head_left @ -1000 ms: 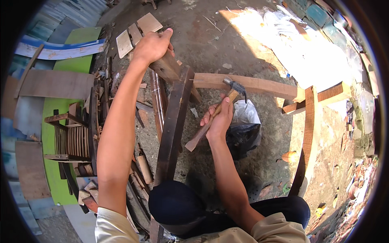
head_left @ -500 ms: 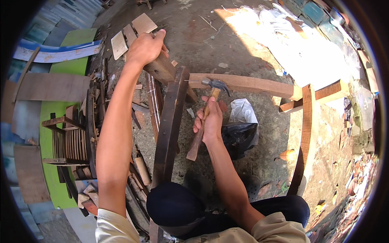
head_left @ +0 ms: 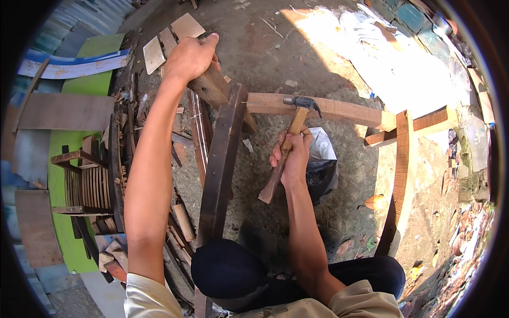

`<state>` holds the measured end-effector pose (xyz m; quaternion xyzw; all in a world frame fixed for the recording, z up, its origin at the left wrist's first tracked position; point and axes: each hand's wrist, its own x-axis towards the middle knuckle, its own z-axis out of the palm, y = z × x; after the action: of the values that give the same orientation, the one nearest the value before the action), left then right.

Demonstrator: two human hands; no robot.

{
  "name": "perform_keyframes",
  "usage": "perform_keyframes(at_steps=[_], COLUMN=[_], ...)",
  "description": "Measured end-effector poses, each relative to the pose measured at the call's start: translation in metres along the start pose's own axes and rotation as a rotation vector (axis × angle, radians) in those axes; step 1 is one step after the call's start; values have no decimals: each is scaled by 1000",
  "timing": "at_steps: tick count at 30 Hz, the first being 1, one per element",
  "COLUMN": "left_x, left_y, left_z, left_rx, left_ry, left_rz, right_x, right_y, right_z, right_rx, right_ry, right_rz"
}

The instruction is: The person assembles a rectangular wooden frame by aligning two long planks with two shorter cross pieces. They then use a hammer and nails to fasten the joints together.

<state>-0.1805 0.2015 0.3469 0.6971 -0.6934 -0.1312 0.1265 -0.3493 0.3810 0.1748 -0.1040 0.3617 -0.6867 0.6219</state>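
My right hand (head_left: pixel 294 156) is wrapped round the wooden handle of a claw hammer (head_left: pixel 298 114), its dark metal head held up and to the right. A thin nail (head_left: pixel 253 102) juts sideways from the upper end of a dark wooden beam (head_left: pixel 220 164), a short way left of the hammer head. My left hand (head_left: pixel 191 57) grips the top of a thick brown wooden piece (head_left: pixel 210 87) that meets this beam's upper end; some of its fingers are hidden behind the wood. Beyond the hammer, a lighter wooden rail (head_left: pixel 334 108) runs right from the joint.
A curved wooden leg (head_left: pixel 400 180) stands at the right end of the rail. Black and white plastic bags (head_left: pixel 321 169) lie on the ground behind my right hand. Scrap wood (head_left: pixel 183 220) and a small slatted wooden piece (head_left: pixel 87 185) are at the left. My knee (head_left: pixel 228 270) is beside the dark beam.
The hammer has moved right and slightly up with my right hand, away from the nail. My left hand keeps its grip on the wooden piece.
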Motion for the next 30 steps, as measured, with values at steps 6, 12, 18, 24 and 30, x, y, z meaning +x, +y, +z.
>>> perform_keyframes(at_steps=[6, 12, 18, 24, 30], left_x=[-2, -1, -6, -5, 8], left_y=[3, -9, -16, -14, -23], left_z=[3, -1, -3, 0, 3], left_rx=[-12, -264, -763, -600, -472], left_ry=[41, -24, -174, -103, 31], left_rz=[22, 87, 42, 2, -22], right_x=[2, -18, -35, -37, -33], right_y=[15, 24, 31, 29, 23], right_z=[0, -2, 9, 6, 12], right_rx=[5, -8, 91, 361, -5], right_ry=[37, -12, -29, 204, 78], right_rz=[1, 34, 233, -9, 253])
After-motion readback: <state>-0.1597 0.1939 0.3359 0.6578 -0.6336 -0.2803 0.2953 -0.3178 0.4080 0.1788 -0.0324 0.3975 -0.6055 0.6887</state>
